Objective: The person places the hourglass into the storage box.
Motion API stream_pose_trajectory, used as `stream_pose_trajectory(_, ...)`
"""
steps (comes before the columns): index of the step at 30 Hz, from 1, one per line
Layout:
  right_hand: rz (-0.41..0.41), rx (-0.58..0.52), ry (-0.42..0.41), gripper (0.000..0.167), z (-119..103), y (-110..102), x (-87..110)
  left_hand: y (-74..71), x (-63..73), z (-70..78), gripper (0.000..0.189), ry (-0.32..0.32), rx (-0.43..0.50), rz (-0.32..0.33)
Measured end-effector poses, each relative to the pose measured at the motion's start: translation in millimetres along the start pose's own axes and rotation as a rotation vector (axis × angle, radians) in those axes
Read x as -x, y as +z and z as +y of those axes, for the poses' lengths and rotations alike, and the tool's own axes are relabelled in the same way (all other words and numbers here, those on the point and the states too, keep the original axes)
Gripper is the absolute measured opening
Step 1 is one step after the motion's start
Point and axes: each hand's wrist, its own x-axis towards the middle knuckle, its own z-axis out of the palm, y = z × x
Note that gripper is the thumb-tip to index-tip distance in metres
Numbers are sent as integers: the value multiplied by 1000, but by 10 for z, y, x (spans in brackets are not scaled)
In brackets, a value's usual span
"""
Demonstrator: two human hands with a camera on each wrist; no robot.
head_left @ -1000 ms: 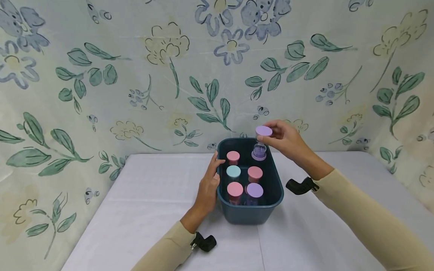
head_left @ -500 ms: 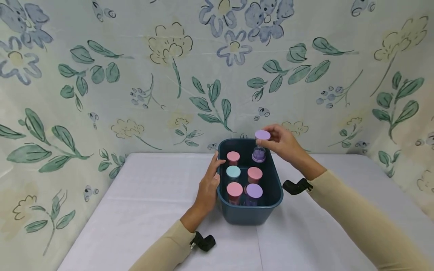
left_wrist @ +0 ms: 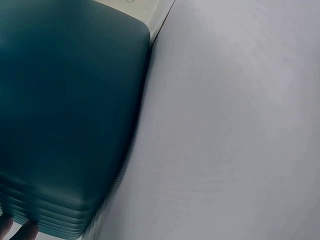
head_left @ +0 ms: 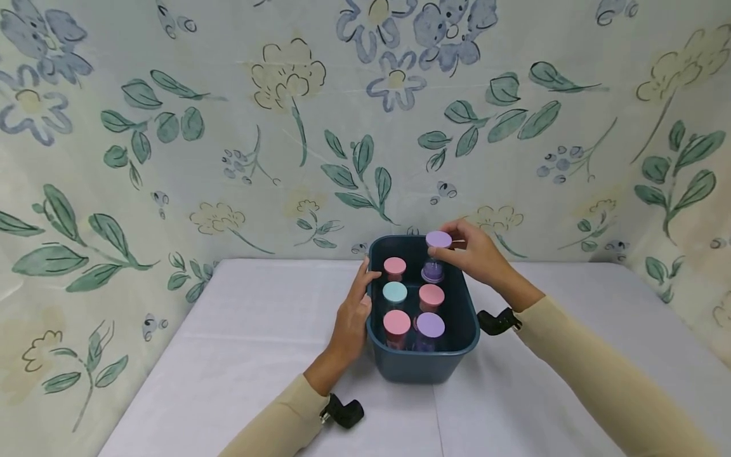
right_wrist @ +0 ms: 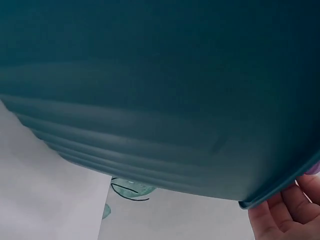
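My right hand (head_left: 474,254) pinches a small jar by its purple lid (head_left: 438,240), over the far right corner of a dark blue bin (head_left: 419,368). Under the lid shows a see-through purple body (head_left: 432,270) ending in a purple ring; I cannot tell whether it is all one piece. Along the bin's left side lies my left hand (head_left: 349,317), its fingers fairly straight and touching the rim. Its fingertips (left_wrist: 25,231) show low in the left wrist view. In the right wrist view, the right fingers (right_wrist: 287,205) are just past the bin's rim.
Inside the bin stand small jars with pink lids (head_left: 431,296), one with a light blue lid (head_left: 395,292) and another with a purple lid (head_left: 430,325). A white cloth (head_left: 274,330) covers the table. Behind it hangs a floral curtain (head_left: 354,108).
My right hand has come down and slightly left with the purple-lidded jar, lower into the bin's far right corner. The left hand has stayed against the bin.
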Motion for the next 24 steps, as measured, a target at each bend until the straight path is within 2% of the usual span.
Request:
stream_pose_trajectory(16, 44, 177, -58, 49, 72, 165, -34, -9, -13, -6, 48, 7, -11, 2)
stream_pose_trajectory(24, 20, 197, -56, 45, 118, 212, -49, -3, -17, -6, 48, 9, 5, -5)
